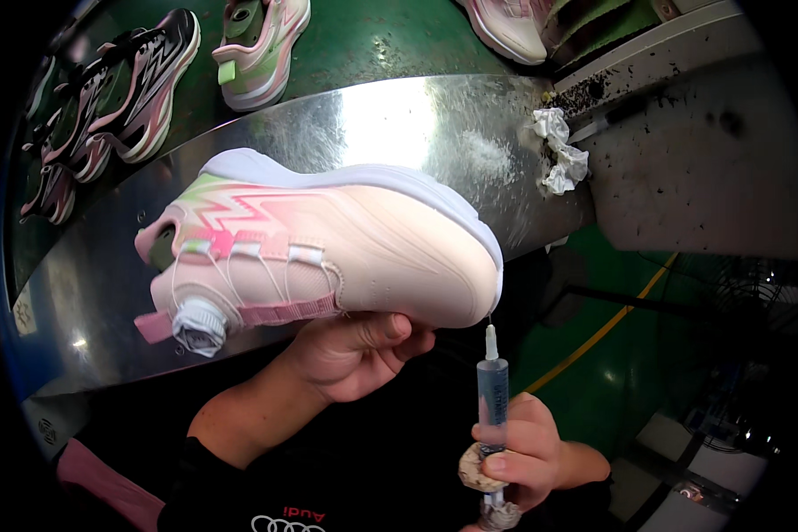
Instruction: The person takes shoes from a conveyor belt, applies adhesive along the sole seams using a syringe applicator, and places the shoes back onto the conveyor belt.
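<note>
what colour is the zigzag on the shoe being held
Pink fading into light green, on the pale pink shoe; head view.

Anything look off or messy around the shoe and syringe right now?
A crumpled white rag lies at the metal counter edge, with dark specks on the grey surface beside it. The pink shoe and syringe look intact.

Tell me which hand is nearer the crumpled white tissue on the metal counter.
Right. The right hand, holding a syringe, sits below the crumpled white tissue; the left hand, under the pink shoe, is farther left.
</note>
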`<action>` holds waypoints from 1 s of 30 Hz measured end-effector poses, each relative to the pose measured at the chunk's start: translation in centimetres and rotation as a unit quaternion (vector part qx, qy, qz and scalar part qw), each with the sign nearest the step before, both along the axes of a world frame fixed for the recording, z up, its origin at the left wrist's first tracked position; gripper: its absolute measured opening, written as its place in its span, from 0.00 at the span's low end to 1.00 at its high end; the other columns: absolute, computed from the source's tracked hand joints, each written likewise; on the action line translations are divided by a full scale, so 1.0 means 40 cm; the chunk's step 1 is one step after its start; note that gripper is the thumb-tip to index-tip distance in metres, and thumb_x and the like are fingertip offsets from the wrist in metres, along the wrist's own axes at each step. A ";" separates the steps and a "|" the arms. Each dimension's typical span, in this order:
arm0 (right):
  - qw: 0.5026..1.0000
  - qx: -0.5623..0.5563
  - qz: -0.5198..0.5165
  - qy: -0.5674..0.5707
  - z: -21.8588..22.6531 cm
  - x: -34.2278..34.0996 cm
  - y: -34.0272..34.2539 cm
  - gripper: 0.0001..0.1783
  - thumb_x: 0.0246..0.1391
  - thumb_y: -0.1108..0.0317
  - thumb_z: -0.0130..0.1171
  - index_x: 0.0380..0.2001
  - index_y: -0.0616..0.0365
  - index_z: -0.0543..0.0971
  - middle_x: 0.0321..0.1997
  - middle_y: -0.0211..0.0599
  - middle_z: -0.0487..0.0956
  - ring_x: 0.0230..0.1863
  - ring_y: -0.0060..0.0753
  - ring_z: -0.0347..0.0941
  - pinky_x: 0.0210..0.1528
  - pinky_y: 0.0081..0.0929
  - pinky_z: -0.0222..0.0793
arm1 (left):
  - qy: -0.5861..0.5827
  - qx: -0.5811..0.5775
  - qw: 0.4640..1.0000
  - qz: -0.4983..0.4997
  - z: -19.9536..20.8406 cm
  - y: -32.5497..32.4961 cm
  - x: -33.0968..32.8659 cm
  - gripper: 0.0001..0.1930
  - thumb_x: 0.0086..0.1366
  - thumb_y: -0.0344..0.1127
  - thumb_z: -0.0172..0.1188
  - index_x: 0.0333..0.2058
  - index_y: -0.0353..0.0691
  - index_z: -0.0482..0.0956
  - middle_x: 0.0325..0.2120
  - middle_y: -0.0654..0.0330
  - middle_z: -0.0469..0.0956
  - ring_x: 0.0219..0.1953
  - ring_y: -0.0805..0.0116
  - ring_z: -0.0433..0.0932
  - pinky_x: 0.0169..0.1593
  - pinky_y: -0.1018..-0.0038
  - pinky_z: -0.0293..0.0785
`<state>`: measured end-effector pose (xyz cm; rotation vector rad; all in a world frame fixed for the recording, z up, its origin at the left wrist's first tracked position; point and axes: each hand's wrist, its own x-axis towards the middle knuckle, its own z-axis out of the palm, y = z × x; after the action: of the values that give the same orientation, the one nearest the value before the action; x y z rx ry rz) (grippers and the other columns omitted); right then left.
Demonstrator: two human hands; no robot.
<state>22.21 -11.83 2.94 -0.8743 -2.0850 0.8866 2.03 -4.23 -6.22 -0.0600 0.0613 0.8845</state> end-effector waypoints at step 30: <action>0.968 0.211 -0.106 -0.081 -0.065 0.038 0.000 0.61 0.26 0.29 0.67 0.60 0.49 0.53 0.45 0.47 0.67 0.36 0.39 0.62 0.42 0.40 0.58 | 0.010 0.011 1.000 -0.023 0.022 -0.054 -0.058 0.22 0.58 0.28 0.61 0.51 0.39 0.68 0.46 0.55 0.74 0.46 0.64 0.75 0.43 0.71 0.77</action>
<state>23.73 -11.81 0.35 -0.9349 -2.1548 0.2474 -0.28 -6.41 -5.36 -0.0286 0.0713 0.8395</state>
